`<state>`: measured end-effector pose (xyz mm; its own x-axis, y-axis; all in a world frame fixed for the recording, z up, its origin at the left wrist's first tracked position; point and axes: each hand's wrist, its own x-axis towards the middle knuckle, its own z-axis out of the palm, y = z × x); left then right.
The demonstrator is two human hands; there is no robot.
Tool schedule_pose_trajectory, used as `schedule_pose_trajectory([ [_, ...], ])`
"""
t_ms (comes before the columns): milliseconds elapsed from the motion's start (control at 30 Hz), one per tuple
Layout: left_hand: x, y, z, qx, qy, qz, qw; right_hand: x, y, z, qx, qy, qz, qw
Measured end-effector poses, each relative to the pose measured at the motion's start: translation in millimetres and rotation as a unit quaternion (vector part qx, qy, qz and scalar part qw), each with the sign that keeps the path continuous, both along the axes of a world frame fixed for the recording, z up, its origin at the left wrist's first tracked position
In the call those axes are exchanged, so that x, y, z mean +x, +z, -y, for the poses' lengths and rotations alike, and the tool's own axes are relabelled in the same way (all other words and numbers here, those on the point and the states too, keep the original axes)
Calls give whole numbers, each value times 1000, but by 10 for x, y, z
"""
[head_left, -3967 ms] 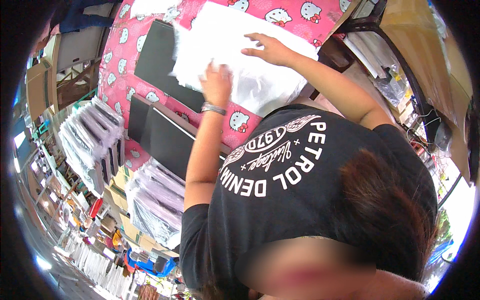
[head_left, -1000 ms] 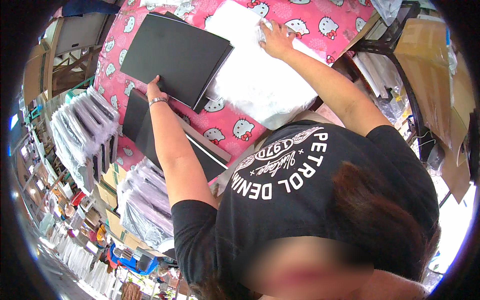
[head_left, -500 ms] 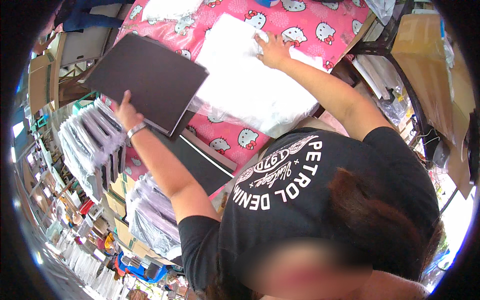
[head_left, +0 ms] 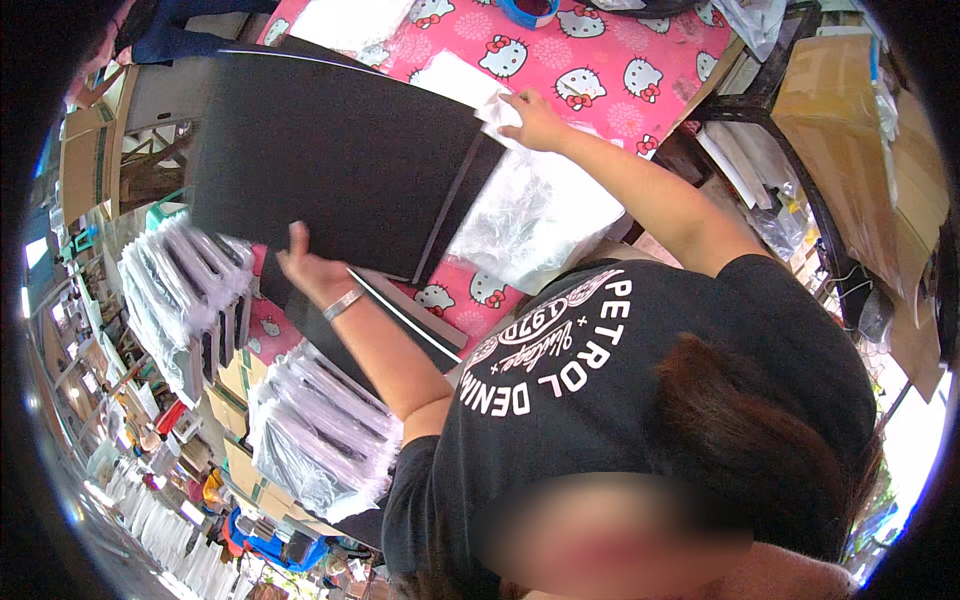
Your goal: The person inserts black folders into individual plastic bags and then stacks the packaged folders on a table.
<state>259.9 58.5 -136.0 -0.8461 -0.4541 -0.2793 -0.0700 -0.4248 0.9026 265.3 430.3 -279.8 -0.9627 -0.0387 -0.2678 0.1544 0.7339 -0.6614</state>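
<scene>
A large black flat panel [head_left: 330, 150] with a light line along its rim is tilted over the table. My left hand [head_left: 312, 275] is closed on its near edge, the thumb on top and the other fingers partly hidden beneath. My right hand [head_left: 533, 120] pinches the edge of a white, filmy plastic bag [head_left: 530, 205] that lies on the table. The panel's right end reaches over this bag, beside the pinched edge; whether it is inside the film I cannot tell. Below my left wrist lies another black panel [head_left: 405, 325] with a white stripe.
A pink patterned cloth [head_left: 640, 45] covers the table. Wrapped panels stand in stacks at the left [head_left: 185, 300] and the near left [head_left: 320, 430]. A blue ring-shaped object [head_left: 530, 12] sits at the far edge. Cardboard [head_left: 830, 110] stands at right; another person [head_left: 190, 35] is at far left.
The black panel has moved right, its end now over the white bag. My left hand has come right and nearer. My right hand went from lying spread on the bag to pinching its edge.
</scene>
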Motion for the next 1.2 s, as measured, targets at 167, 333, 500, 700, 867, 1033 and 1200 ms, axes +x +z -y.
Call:
schedule_pose_trajectory([
  [167,125,-1075,-256,12,10,153,988,23,-125,-190,0,98,-45,994],
  [333,-43,-1438,-173,-364,11,248,898,90,17,-143,20,83,-17,996],
  [500,-1447,-1054,-871,-180,-129,98,970,81,-10,-139,41,57,9,997],
  [700,-2869,-1094,-1786,181,-108,311,927,141,17,-187,-21,34,5,999],
  [867,-3399,-1557,-1443,46,-166,284,943,222,141,-381,-147,-63,-11,987],
  [1033,-3172,-1380,-113,-44,-109,1,993,21,528,-403,-246,-132,-46,959],
  [1200,-1727,-1057,-174,80,-61,79,992,-239,593,-400,-392,-171,19,904],
])
